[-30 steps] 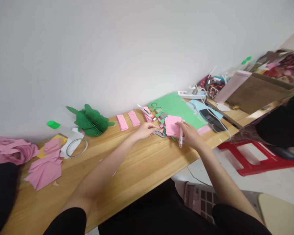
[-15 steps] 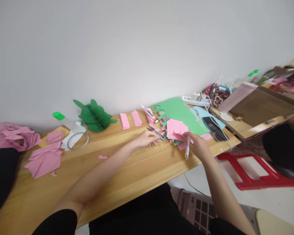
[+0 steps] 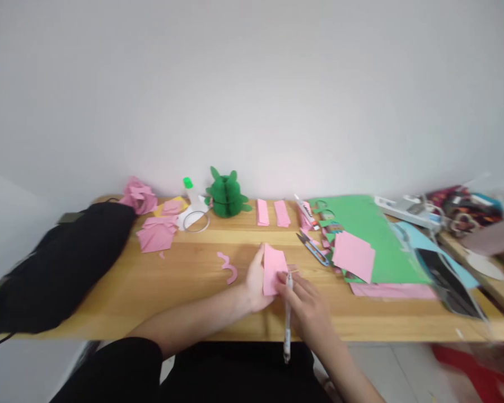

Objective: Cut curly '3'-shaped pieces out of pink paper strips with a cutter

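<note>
A pink paper sheet (image 3: pixel 273 268) is held upright over the middle of the wooden table (image 3: pixel 180 285). My left hand (image 3: pixel 255 282) grips its left edge. My right hand (image 3: pixel 306 305) is closed round a white pen (image 3: pixel 287 322) and also touches the sheet's lower right corner. A small curled pink scrap (image 3: pixel 228 266) lies just left of my left hand. Blue-handled snips (image 3: pixel 313 249) lie to the right of the sheet.
A stack of pink squares (image 3: pixel 355 256) rests on a green sheet (image 3: pixel 369 235) at the right. Two pink strips (image 3: pixel 272 212), a glue tube (image 3: pixel 306 210), a green paper ornament (image 3: pixel 225 193), a wire ring (image 3: pixel 195 221) and pink scraps (image 3: pixel 156 232) line the back. A black bag (image 3: pixel 59 263) covers the left end.
The view has swung left and levelled. Both hands came back from the pile at the right to the table's middle, now holding one pink sheet between them.
</note>
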Available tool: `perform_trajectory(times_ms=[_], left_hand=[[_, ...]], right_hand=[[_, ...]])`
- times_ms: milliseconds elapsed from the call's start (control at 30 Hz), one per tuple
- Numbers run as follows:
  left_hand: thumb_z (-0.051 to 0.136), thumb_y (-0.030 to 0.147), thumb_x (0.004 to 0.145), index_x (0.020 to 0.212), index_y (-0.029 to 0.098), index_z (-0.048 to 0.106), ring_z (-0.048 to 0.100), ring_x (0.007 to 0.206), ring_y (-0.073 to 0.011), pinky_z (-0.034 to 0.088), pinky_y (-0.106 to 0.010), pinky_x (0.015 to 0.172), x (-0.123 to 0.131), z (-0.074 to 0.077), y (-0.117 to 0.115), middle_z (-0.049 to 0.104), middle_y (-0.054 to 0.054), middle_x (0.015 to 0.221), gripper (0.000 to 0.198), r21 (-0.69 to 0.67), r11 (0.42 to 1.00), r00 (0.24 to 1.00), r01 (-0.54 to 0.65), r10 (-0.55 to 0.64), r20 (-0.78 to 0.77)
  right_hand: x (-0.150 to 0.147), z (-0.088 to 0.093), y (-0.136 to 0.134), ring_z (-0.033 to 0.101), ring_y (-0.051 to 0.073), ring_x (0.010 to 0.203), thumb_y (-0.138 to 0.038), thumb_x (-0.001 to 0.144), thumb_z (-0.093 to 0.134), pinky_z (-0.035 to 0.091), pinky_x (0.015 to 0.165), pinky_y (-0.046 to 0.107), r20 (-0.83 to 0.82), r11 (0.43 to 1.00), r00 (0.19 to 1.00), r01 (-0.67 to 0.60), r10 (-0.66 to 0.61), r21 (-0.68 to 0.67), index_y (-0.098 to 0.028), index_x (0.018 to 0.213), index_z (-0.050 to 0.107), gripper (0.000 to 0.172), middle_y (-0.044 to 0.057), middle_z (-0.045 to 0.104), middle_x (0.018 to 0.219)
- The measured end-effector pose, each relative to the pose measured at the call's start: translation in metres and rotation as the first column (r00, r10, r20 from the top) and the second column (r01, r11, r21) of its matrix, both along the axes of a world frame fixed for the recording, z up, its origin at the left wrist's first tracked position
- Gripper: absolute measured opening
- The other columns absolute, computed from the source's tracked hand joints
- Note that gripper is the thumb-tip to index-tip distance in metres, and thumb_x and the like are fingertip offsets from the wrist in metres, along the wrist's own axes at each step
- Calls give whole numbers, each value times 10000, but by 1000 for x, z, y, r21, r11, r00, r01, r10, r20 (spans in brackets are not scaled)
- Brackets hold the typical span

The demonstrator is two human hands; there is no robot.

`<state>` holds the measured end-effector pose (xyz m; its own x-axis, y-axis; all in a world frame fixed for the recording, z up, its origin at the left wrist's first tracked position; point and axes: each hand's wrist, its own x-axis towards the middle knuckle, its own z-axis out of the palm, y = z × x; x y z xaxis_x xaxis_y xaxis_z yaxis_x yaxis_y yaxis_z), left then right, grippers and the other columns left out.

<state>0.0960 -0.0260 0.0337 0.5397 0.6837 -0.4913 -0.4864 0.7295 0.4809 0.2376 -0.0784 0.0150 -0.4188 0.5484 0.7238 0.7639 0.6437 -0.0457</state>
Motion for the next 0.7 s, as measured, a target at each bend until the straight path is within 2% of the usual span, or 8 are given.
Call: perform_trajectory(times_ms=[133,200,267,367,433,500,600,700], left_hand=[[62,649,1000,929,60,657,712,799,-284,552,-398,804,-42,3,-15,713,-182,808,840,-89,988,991,-128,130,16],[151,631,1010,930,60,663,709,777,-276,552,-395,804,-61,2,-24,717,-170,807,771,-117,978,983,-171,177,45],[360,512,1011,966,77,666,712,797,-254,548,-363,812,-76,0,-32,732,-149,865,533,-147,959,957,-243,262,126],[535,299,932,981,108,661,717,837,-221,540,-322,835,-90,-3,-42,741,-122,939,234,-148,938,924,-314,338,178],[596,247,866,977,100,662,717,862,-232,535,-331,861,-94,-4,-47,740,-129,944,196,-135,940,926,-313,334,176],[655,250,806,986,96,665,712,880,-255,535,-355,869,-96,-2,-49,737,-128,934,237,-56,958,950,-282,287,125],[752,218,727,1043,139,664,697,934,-252,531,-345,879,-94,7,-49,737,-81,958,337,99,972,976,-215,216,-5],[805,172,695,1211,229,610,669,1038,-237,534,-326,890,-91,22,-42,711,-37,1129,555,266,950,966,-161,207,-156]], right_hand=[[-37,4,-1,768,250,902,-190,953,541,638,778,375,-46,975,983,-180,176,-133,-222,1057,679,175,102,804,970],[-47,8,1,761,266,914,-263,946,582,638,765,391,-96,947,967,-250,235,-200,-214,1116,657,192,102,799,954],[-54,12,2,753,269,940,-271,946,583,631,759,392,-162,933,955,-282,250,-225,-221,1142,639,209,100,793,966],[-62,13,5,747,246,917,-207,941,567,619,767,387,-329,937,935,-227,133,-266,-246,1106,636,183,82,781,963],[-67,13,8,746,241,894,-230,922,598,618,766,392,-447,913,894,-170,-15,-371,-243,1074,633,156,78,772,955],[-71,15,12,751,238,868,-305,896,642,622,727,377,-552,837,821,-198,-142,-510,-233,1053,617,175,78,766,947],[-77,26,17,749,197,767,-375,874,668,606,616,308,-683,677,703,-405,-198,-614,-229,1031,580,232,52,756,922],[-82,50,21,733,168,751,-348,838,710,595,624,281,-733,678,659,-462,-168,-571,-246,996,564,238,10,737,877]])
